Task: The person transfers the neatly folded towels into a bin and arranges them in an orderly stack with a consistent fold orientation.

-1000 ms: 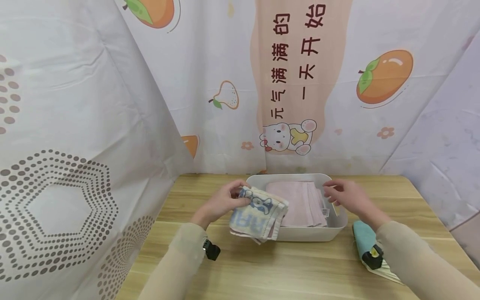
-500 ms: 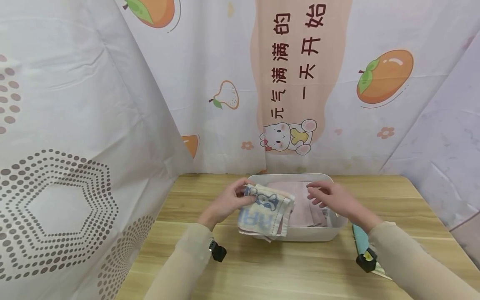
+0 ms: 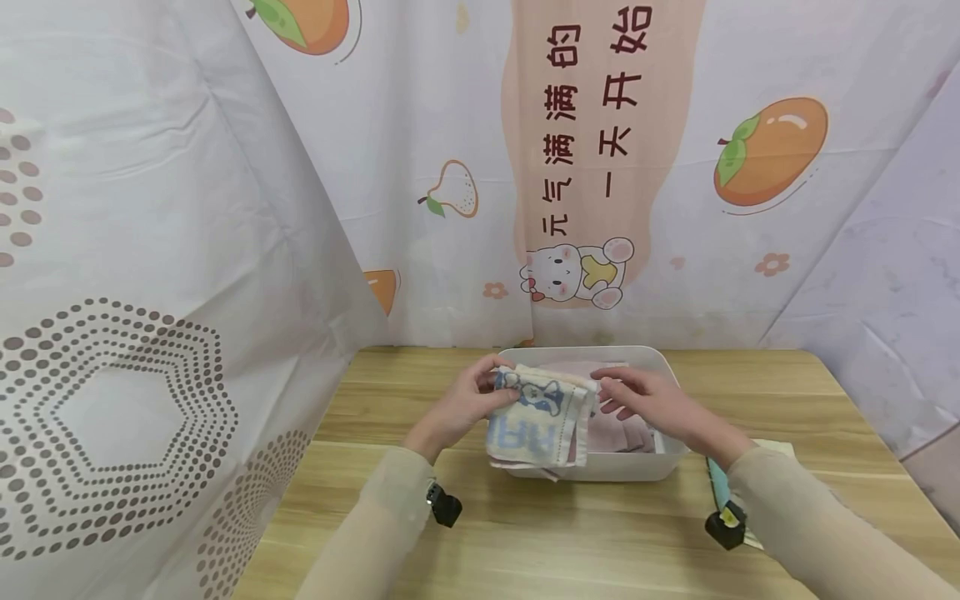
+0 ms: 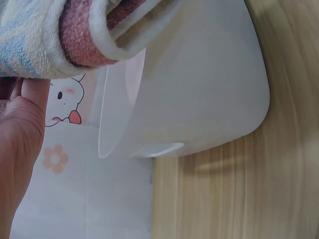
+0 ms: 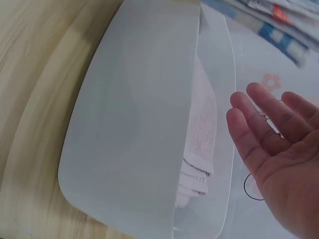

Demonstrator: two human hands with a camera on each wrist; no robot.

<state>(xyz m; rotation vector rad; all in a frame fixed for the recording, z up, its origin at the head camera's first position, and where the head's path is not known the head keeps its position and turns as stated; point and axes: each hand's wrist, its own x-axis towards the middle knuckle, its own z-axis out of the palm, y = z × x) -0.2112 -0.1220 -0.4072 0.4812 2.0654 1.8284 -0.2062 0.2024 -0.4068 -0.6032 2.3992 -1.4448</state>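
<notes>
One wood-grain table (image 3: 487, 550) stands before fruit-printed hangings (image 3: 420, 108); I log a teal cloth (image 3: 717, 479) beside the right sleeve (image 3: 810, 517). Only the left wrist view shows me a handle slot (image 4: 162, 149) on the white bin (image 3: 630, 468), which contains pink cloths (image 3: 618, 435). My left hand (image 3: 474, 396) pinches a folded towel (image 3: 536, 421) at the bin's front left; my right hand (image 3: 647, 402), near it, holds nothing, fingers extended. The towel is layered, cream with blue print, showing pink inside.

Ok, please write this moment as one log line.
left hand: grips folded cream-and-blue terry towel; right hand: holds nothing; white rectangular plastic bin: folded pink cloth inside
</notes>
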